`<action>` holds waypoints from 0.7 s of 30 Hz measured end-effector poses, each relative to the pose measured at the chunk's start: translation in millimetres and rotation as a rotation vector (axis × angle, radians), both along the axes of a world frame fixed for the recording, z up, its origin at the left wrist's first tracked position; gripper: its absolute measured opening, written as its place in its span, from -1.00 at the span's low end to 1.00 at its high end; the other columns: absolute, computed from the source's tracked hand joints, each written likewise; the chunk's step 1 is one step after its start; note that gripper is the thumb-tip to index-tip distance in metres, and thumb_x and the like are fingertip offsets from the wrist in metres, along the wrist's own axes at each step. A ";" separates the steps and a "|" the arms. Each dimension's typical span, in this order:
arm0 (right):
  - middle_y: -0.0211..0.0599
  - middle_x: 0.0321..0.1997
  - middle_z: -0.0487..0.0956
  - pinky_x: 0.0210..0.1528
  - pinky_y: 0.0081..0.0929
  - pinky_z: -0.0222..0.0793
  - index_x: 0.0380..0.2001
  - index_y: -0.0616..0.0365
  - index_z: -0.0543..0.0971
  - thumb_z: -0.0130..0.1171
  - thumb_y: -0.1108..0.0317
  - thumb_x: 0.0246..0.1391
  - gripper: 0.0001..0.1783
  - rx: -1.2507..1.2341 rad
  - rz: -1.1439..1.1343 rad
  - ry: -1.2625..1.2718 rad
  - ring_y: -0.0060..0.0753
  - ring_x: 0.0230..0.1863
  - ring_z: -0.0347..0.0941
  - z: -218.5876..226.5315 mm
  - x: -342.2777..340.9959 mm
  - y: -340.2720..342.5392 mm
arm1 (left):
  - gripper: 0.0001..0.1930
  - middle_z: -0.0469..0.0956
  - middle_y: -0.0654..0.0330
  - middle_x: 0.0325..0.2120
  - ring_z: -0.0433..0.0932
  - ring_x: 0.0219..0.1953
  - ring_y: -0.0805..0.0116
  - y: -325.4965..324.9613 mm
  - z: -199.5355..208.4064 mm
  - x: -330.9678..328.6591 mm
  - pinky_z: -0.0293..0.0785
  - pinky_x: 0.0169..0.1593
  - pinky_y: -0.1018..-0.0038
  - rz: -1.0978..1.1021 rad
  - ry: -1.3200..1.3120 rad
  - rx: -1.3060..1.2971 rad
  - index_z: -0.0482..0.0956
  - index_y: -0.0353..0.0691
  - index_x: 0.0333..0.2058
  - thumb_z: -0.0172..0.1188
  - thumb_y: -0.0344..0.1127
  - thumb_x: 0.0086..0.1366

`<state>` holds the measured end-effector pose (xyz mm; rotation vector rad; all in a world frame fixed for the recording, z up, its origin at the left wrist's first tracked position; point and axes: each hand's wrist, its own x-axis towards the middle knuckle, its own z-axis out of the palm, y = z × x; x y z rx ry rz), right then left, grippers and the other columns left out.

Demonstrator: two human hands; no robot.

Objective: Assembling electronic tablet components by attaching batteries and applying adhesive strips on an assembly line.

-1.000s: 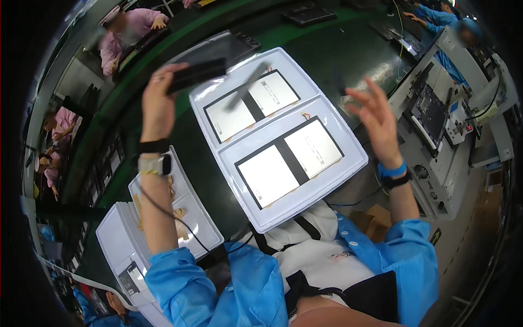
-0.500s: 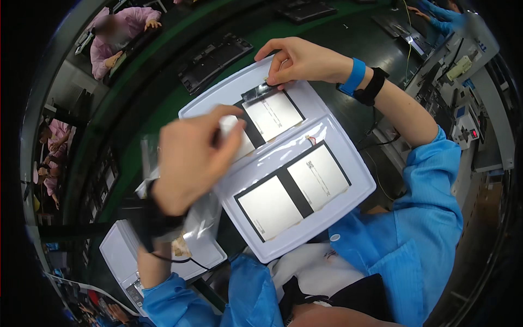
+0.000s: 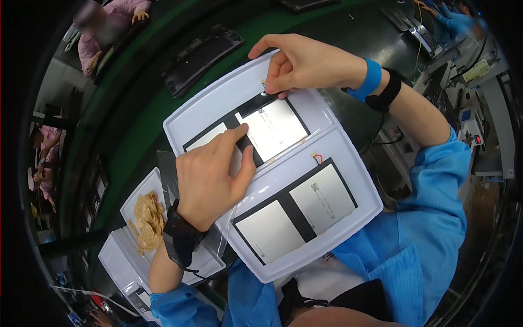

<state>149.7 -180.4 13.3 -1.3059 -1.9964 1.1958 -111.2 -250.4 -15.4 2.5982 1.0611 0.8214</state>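
Nearby, tan scraps [image 3: 148, 220], black casing [image 3: 201, 59], left hand [image 3: 212, 177] overlapping farther battery [image 3: 278, 131].

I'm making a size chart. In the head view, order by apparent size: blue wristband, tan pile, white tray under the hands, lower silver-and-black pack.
1. White tray
2. Lower silver-and-black pack
3. Tan pile
4. Blue wristband

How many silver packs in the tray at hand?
2, one per compartment: far pack, partly behind the left hand; near pack, uncovered. Any beneath would be hidden.
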 end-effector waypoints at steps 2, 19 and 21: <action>-0.10 -0.35 0.71 -0.24 -0.54 0.57 0.21 0.52 0.33 0.35 0.49 0.06 -0.32 0.005 0.003 -0.003 -0.41 -0.38 0.67 -0.1 0.1 1.8 | -0.65 0.49 0.17 -0.63 0.48 -0.68 0.30 0.4 -1.1 -2.4 0.38 -0.51 0.43 0.005 0.018 -0.022 0.64 -0.25 -0.02 0.28 -0.39 0.19; -0.16 -0.35 0.71 -0.23 -0.60 0.55 0.22 0.35 0.38 0.44 0.36 0.06 -0.30 0.039 -0.036 -0.129 -0.46 -0.33 0.69 3.1 -4.7 -4.2 | -0.53 0.49 0.14 -0.64 0.43 -0.71 0.29 -3.6 2.2 1.5 0.34 -0.52 0.39 0.037 0.062 -0.042 0.54 -0.25 0.14 0.22 -0.32 0.24; -0.05 -0.33 0.70 -0.19 -0.47 0.55 0.11 0.48 0.42 0.51 0.20 -0.07 -0.22 0.118 -0.044 -0.220 -0.30 -0.30 0.67 1.8 -4.2 -3.3 | -0.60 0.60 0.04 -0.57 0.57 -0.63 0.12 -4.0 6.8 3.4 0.42 -0.52 0.28 0.040 0.119 -0.063 0.54 -0.32 0.05 0.19 -0.27 0.27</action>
